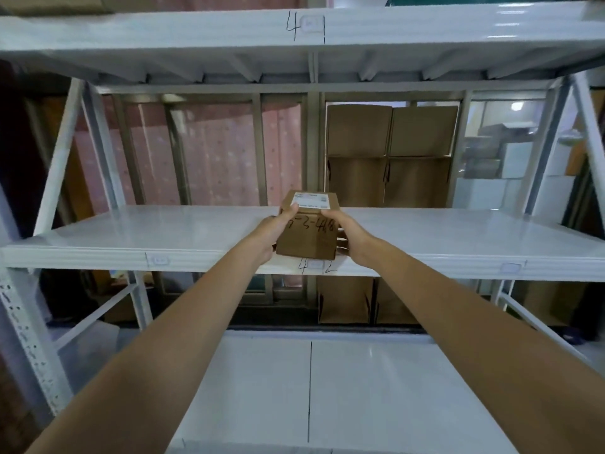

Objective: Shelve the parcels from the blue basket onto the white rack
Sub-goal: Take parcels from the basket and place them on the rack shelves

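Observation:
A small brown cardboard parcel (309, 235) with a white label on top and handwritten numbers on its near face is at the front edge of the white rack's middle shelf (163, 231), above the mark "4-2". My left hand (273, 232) grips its left side, thumb on top near the label. My right hand (347, 235) grips its right side, thumb on top as well. Whether the parcel rests on the shelf or hangs just above it I cannot tell. The blue basket is out of sight.
The rack's upper shelf (425, 31), marked "4-1", runs overhead; a lower shelf (376, 388) lies beneath my arms. Slanted white braces (62, 152) stand at both ends. Behind the rack are brown cartons (391, 155) and a pink curtain (216, 152).

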Available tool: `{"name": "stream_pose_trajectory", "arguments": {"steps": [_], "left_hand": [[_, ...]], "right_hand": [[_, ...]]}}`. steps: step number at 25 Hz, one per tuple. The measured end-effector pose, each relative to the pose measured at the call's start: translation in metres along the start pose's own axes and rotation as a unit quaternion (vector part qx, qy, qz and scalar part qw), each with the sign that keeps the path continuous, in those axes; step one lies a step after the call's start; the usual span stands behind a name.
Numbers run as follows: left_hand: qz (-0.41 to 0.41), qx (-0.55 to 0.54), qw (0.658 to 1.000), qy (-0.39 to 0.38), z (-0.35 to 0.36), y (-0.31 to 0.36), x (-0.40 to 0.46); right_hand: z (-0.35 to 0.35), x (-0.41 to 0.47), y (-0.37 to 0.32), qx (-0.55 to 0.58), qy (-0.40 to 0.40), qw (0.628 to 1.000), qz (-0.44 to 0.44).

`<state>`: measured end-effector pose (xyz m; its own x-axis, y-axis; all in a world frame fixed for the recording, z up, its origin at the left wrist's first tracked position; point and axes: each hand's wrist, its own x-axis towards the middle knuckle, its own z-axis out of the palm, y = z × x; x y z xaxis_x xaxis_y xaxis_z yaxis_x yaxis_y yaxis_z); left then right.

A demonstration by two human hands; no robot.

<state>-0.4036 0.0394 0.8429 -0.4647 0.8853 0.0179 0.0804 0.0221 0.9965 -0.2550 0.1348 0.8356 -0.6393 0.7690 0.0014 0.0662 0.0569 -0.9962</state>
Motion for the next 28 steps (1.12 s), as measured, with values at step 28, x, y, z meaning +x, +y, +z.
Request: {"name": "stream_pose_trajectory", "arguments": {"steps": [28], "left_hand": [[0.094, -0.013, 0.931, 0.354, 0.057, -0.063, -0.028]], "right_hand": [[-0.109, -0.077, 0.076, -0.057, 0.149, 0.986, -0.057]]}}
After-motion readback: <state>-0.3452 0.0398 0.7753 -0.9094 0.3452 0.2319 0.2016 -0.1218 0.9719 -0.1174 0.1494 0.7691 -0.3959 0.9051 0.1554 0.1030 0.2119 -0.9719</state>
